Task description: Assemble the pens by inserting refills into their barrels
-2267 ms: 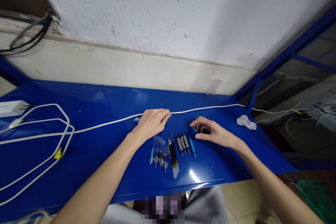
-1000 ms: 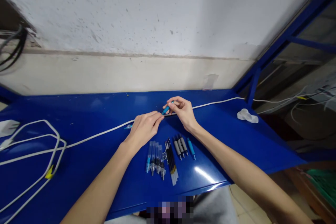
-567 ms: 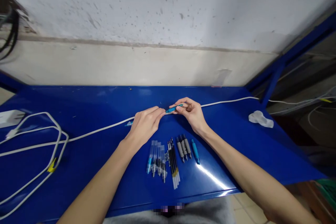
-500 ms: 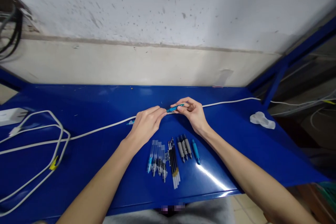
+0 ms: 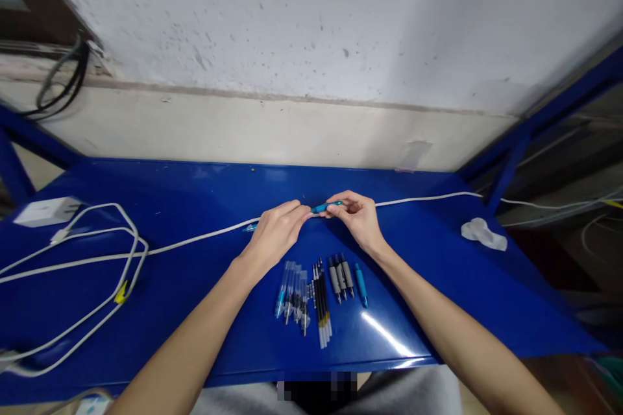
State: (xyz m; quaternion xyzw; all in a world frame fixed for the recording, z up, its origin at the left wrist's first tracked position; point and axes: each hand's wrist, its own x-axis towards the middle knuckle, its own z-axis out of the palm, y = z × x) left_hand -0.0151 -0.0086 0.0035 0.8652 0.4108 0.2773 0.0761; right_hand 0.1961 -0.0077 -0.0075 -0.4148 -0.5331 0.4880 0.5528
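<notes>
A teal pen [image 5: 324, 207] is held slightly tilted between both hands over the blue tabletop. My left hand [image 5: 282, 227] is closed around its rear part, and a clear teal-tinted end shows past the palm. My right hand [image 5: 355, 211] pinches the teal grip section between thumb and fingers. Whether the two pen parts are joined is hidden by the left fingers. Nearer me lie several clear pen barrels [image 5: 292, 292], tiny springs [image 5: 311, 290], several dark ink refills [image 5: 321, 305], three grey pen grips [image 5: 342, 277] and a teal pen grip [image 5: 361, 285].
A white cable [image 5: 204, 233] runs across the blue table [image 5: 195, 185] behind and under the hands. Its loops and a white charger [image 5: 47, 211] are at the left. Crumpled white tissue [image 5: 483, 233] lies right. A wall [image 5: 292, 130] borders the back, and blue frame posts stand both sides.
The view has shifted slightly, so the table's contents appear a little further right on the left side. My right fingers have closed further over the teal grip section; both hands stay close together.
</notes>
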